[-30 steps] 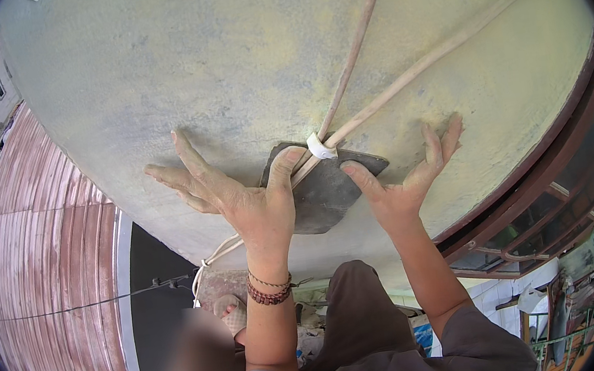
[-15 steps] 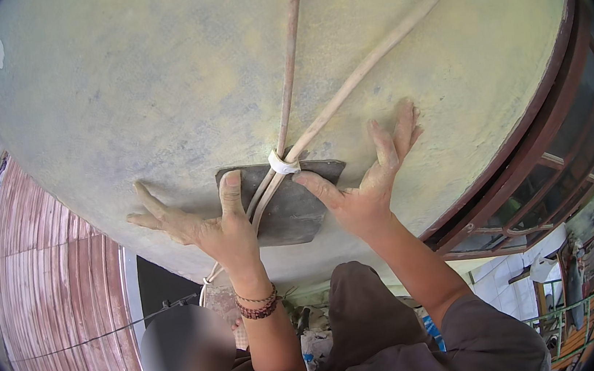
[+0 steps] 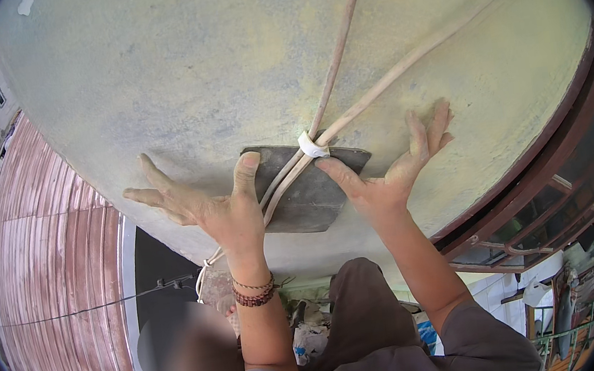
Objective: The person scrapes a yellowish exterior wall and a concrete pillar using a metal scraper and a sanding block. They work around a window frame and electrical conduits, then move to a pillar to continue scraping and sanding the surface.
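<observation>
My left hand point(image 3: 207, 203) rests on a greenish-grey wall point(image 3: 176, 89), fingers spread, with the thumb raised at the left edge of a thin dark grey plate point(image 3: 310, 202). On the other side, my right hand point(image 3: 390, 167) is open too; its thumb tip touches the plate just under a white band point(image 3: 312, 145). That band binds two pale cables point(image 3: 367, 97), which fan out above it and run together down across the plate. Neither hand is wrapped round anything.
A red-brown corrugated metal roof point(image 3: 55, 250) lies below at the left. Another person point(image 3: 192, 359) is at the lower left, near my left forearm. Brown-framed curved windows point(image 3: 553, 185) stand at the right. A thin dark wire point(image 3: 98, 306) crosses the lower left.
The view has tilted and shifted, so plate, band and cables appear farther right and slightly higher. Both hands keep their spread pose, thumbs at the plate.
</observation>
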Demonstrator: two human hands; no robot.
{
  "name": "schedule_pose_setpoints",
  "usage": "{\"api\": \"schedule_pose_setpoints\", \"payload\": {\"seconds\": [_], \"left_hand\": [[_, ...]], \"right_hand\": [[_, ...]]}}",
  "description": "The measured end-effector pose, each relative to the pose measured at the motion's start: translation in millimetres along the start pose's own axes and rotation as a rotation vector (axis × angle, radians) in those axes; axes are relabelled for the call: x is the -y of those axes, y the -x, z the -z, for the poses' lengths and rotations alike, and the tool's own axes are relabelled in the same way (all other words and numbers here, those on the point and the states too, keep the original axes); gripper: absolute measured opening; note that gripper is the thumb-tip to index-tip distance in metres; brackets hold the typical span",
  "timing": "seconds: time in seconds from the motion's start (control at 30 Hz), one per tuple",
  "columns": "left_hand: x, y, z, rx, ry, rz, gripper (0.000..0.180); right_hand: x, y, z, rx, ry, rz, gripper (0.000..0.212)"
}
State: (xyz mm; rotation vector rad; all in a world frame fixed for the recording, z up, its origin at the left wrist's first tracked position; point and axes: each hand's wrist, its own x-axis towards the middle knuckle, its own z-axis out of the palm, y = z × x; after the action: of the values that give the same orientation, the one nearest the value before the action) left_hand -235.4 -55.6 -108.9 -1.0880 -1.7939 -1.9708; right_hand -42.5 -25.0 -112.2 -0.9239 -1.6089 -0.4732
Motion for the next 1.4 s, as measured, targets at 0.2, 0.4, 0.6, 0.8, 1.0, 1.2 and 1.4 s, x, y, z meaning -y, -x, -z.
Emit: {"api": "schedule_pose_setpoints", "payload": {"seconds": [0.2, 0.4, 0.6, 0.8, 1.0, 1.2, 1.4], "left_hand": [[1, 5, -1, 0.188, -0.052, 0.017, 0.126], [7, 2, -5, -0.003, 0.055, -0.046, 0.123], [-4, 3, 1, 0.13, -0.037, 0.038, 0.127], [-13, 1, 0, 0.138, 0.015, -0.002, 0.129], [-4, -2, 0, -0.056, 0.031, 0.03, 0.139], [0, 6, 1, 0.085, -0.105, 0.045, 0.135], [13, 0, 5, 0.069, -0.008, -0.006, 0.127]], "right_hand": [[-2, -3, -3, -0.099, -0.1, 0.067, 0.114], [0, -1, -5, 0.07, 0.022, 0.064, 0.109], [-5, 5, -7, -0.136, -0.059, 0.03, 0.107], [-3, 1, 0, -0.107, -0.144, 0.009, 0.106], [-2, 1, -5, 0.029, 0.009, 0.08, 0.105], [-5, 1, -3, -0.117, -0.104, 0.033, 0.103], [-11, 19, -15, -0.114, -0.125, 0.014, 0.082]]}}
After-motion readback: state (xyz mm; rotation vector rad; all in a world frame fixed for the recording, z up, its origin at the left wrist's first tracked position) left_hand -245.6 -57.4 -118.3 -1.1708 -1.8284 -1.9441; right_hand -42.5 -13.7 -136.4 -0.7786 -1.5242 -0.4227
